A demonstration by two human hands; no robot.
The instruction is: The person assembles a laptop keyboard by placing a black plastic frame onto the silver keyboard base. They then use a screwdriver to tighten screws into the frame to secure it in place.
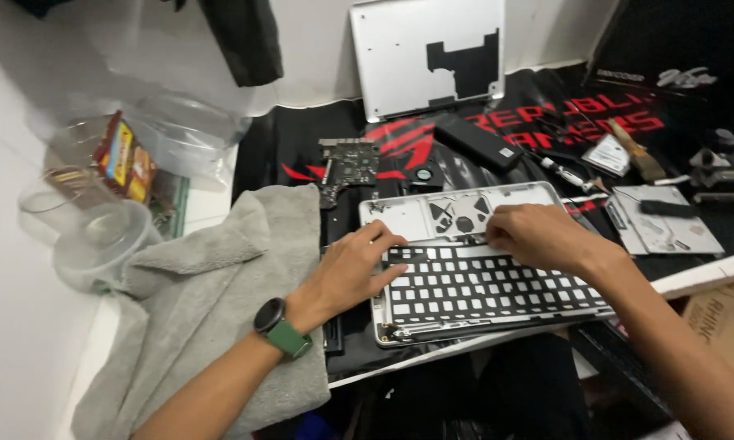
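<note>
We press both hands flat on the silver laptop top case with its black keyboard grid (481,285), which lies upturned on the counter (25,342). Our left hand (355,269) rests open at its left edge, beside the grey cloth (245,269); our right hand (538,236) presses fingertips on its upper middle, grasping nothing.

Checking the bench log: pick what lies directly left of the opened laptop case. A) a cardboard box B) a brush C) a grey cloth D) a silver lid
C: the grey cloth lies spread beside the laptop case, under the left hand and its forearm.
</note>
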